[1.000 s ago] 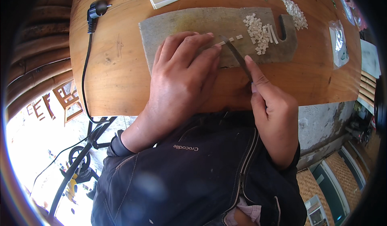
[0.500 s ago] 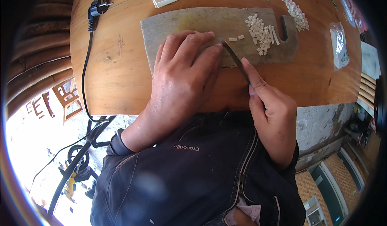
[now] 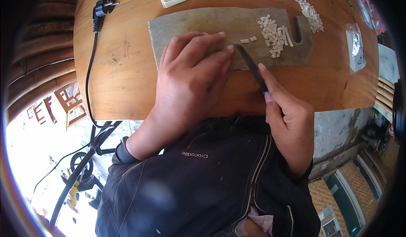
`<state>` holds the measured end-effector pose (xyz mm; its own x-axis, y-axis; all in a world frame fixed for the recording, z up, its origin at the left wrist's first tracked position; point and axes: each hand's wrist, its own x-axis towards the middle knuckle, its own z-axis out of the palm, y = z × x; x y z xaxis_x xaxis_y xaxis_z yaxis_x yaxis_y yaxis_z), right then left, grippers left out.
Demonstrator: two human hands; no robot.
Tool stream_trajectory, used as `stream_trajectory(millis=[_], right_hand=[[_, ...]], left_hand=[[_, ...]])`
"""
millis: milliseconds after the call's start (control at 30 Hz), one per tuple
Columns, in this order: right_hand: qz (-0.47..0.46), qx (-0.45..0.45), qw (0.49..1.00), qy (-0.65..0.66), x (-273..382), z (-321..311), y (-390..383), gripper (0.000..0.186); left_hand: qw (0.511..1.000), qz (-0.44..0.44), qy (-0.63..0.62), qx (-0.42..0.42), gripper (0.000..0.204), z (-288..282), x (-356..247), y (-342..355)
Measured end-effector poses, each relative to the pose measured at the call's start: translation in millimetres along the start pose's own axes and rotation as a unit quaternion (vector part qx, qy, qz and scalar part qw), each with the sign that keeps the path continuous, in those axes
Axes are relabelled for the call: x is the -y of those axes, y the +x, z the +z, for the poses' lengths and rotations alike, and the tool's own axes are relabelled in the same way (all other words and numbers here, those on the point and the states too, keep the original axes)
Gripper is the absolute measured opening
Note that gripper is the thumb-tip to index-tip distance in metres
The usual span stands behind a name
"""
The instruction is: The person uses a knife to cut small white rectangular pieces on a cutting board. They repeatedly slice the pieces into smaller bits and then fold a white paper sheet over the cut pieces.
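White bits: slicing, we judge. Right hand grips knife; left hand, grasp unclear. Next cut likely needs steadiness.

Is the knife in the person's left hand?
No, the right hand holds the knife, while the left hand is over the board.

Glare is bleaching the floor at left; a packet at right is glinting; distortion is bowing the table.
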<state>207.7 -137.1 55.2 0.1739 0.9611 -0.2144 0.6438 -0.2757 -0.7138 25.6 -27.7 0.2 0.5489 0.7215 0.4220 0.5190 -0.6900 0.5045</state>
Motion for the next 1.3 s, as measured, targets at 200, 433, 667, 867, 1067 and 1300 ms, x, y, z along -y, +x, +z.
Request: stream_trajectory(millis=[200,433,667,867,1067,1300], right_hand=[[-0.02,-0.001,1.0,0.001,3,1,0,0.053],[-0.05,-0.052,0.997,-0.008,-6,11,9,0.058],[0.018,-0.093,0.995,0.03,-20,1,1,0.05],[0.079,-0.145,0.976,0.144,-30,-17,-4,0.046],[0.052,-0.197,0.943,0.262,-70,-18,6,0.043],[0.011,-0.207,0.933,0.293,-88,-9,7,0.044]], left_hand=[[0.99,-0.072,-0.117,-0.019,0.028,-8,4,-1],[0.992,-0.073,-0.097,-0.027,0.025,-6,4,1],[0.996,-0.051,-0.067,-0.014,0.025,-2,3,4],[0.996,-0.015,-0.078,0.034,0.027,-1,-9,27],[0.997,0.066,-0.005,0.037,0.027,21,-29,72],[0.988,0.047,0.135,0.053,0.031,49,-34,91]])
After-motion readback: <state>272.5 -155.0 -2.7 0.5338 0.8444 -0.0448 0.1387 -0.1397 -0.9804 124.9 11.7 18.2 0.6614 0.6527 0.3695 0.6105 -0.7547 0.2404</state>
